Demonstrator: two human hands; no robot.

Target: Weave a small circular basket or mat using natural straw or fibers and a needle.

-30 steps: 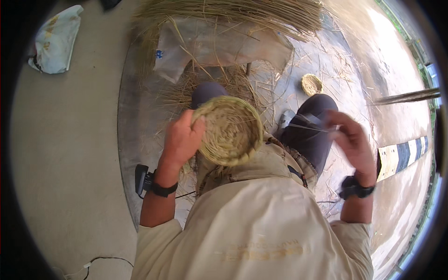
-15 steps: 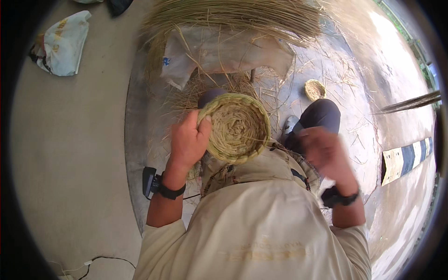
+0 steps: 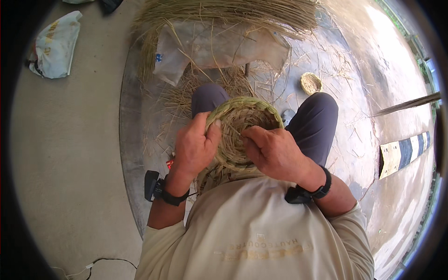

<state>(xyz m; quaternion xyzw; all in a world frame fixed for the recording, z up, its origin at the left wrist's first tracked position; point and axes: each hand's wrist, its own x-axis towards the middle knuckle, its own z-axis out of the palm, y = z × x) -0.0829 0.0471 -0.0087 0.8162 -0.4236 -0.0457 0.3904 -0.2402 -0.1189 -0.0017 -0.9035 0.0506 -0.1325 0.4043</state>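
A round, shallow basket (image 3: 229, 148) of woven greenish straw is held in front of my lap, tilted so that its inside shows. My left hand (image 3: 193, 144) grips its left rim, thumb on the inner edge and the other fingers behind the wall. Over the basket's right side, my right hand (image 3: 275, 151) is closed in a pinch, its fingertips at the woven inside. What lies between those fingertips is too fine to make out. The hand covers the lower right part of the basket.
A big bundle of long dry stalks (image 3: 228, 13) lies ahead, over a whitish plastic sheet (image 3: 224, 46). Loose straw is scattered on the grey mat. A smaller woven basket (image 3: 311, 84) sits beyond my right knee. At far left lies a white sack (image 3: 55, 46); a striped board (image 3: 405, 154) is right.
My right hand has come in from the right, away from my knee, to the inside of the basket. The basket has shifted slightly right and tilted; my left hand still holds its rim.
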